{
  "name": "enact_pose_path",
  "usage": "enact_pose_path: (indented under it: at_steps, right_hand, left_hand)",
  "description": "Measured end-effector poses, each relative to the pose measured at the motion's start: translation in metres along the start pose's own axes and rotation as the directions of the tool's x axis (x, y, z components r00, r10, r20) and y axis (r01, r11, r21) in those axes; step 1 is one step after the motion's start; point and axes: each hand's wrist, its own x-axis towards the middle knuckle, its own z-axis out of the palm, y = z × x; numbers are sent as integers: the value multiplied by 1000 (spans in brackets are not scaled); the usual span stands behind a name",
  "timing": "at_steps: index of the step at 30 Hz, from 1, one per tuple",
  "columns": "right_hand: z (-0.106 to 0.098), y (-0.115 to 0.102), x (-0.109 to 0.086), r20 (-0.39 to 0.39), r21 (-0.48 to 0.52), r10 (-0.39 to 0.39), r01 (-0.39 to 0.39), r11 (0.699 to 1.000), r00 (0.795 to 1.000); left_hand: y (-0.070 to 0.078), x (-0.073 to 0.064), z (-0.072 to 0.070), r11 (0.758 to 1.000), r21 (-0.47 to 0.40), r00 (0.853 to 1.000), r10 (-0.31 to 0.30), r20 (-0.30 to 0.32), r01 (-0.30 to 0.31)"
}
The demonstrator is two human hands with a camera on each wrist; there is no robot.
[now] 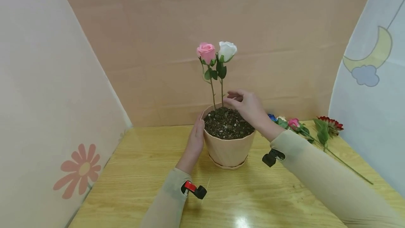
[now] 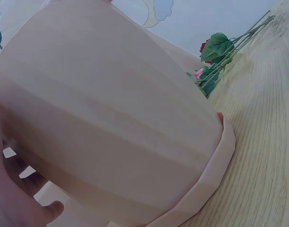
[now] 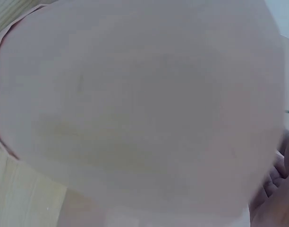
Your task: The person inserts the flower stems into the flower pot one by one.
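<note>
Resting against the flowerpot (image 1: 229,150) at its nine o'clock side, the left hand (image 1: 195,138) lies open, fingers extended along the wall without wrapping round it. The white rose (image 1: 227,50) stands in the soil (image 1: 229,128) toward eleven o'clock, its long stem running almost straight from six to twelve. Nearer to that stem is the right hand (image 1: 248,107), which reaches over the rim from about two o'clock, fingers bent, thumb tip just beside the stem (whether it pinches or merely hovers, I cannot tell). At the white rose's nine o'clock, the pink rose (image 1: 206,52) leans slightly toward eleven. Loose flowers (image 1: 294,124) lie on the table (image 1: 152,171) out at three o'clock from the pot.
</note>
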Motion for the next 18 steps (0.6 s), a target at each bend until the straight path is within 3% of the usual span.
enact_pose_path:
  at_steps: [5,12,18]
  right_hand:
    - [-21,-1,-7,-9,-29,41,-42,999,999]
    - [-46,5,-21,-12,-23,45,-45,999,999]
    - [-65,13,-36,-17,-50,54,-55,997,998]
  left_hand:
    - [7,0,0,1000,-2,1000,8,14,-8]
    - [-3,0,0,1000,9,1000,28,1,-28]
    - [0,0,0,1000,3,999,30,13,-30]
